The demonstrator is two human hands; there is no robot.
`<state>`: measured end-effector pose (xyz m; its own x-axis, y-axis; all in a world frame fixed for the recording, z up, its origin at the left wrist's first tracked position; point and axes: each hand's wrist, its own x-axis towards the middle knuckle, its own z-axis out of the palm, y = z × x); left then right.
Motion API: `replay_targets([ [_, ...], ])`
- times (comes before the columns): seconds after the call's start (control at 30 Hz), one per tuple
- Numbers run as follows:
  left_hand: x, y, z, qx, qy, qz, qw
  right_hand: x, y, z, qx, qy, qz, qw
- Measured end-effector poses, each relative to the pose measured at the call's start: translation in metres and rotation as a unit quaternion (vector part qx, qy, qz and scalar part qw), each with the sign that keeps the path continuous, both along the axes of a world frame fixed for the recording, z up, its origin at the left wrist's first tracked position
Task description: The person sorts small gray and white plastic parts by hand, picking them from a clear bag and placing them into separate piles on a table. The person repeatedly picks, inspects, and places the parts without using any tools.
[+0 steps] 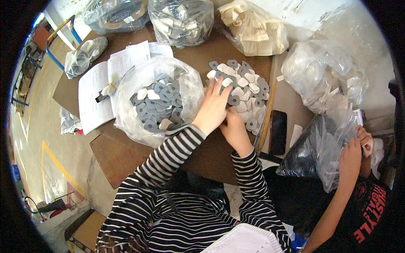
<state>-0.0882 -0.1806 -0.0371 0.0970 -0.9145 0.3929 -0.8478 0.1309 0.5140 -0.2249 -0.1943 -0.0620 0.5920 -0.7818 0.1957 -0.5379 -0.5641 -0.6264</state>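
Note:
A loose pile of small flat grey and white rounded pieces (247, 103), several of the grey ones with a small hole, lies on the brown table. Across the pile's left edge reaches my left hand (212, 107), fingers stretched and apart, the fingertips touching the pieces. Just right of it and nearer to me is my right hand (236, 134). Its fingers are bent together beside my left palm, and whatever they hold is hidden. An opened clear plastic bag (126, 95) stands left of my left hand, with more grey and white pieces (162, 101) inside.
Papers and an open notebook (93, 95) lie beyond the bag. Filled plastic bags (181, 25) line the table's back. A dark phone (278, 133) lies right of the pile's wooden edge strip. At right, a co-worker's hands (354, 149) handle a clear bag (331, 147) with dark contents.

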Motion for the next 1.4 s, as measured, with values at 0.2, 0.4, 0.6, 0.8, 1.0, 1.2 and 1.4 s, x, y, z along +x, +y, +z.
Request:
replay_targets([
  [0.2,0.010,-0.024,-0.035,0.038,-0.151,0.054,0.986,-0.026,0.025,0.036,0.084,-0.084,-0.043,0.992],
  [0.4,0.000,0.014,-0.004,0.090,0.014,-0.009,0.996,-0.053,0.026,0.032,0.167,-0.204,-0.146,0.954],
  [0.6,-0.008,0.057,0.006,0.055,0.226,0.002,0.973,-0.045,0.023,0.035,0.230,-0.229,-0.156,0.933],
  [0.8,0.004,0.077,0.006,0.121,0.539,-0.050,0.832,-0.024,0.025,0.048,0.230,-0.293,-0.109,0.922],
  [1.0,0.011,0.088,0.019,0.127,0.725,-0.040,0.676,-0.017,0.032,0.058,0.164,-0.243,-0.050,0.955],
  [1.2,0.010,0.092,0.017,0.149,0.613,-0.060,0.774,-0.004,0.038,0.063,0.216,-0.229,-0.030,0.949],
  [1.4,0.017,0.094,0.008,0.147,0.597,-0.037,0.788,-0.001,0.044,0.055,0.238,-0.246,-0.006,0.940],
])
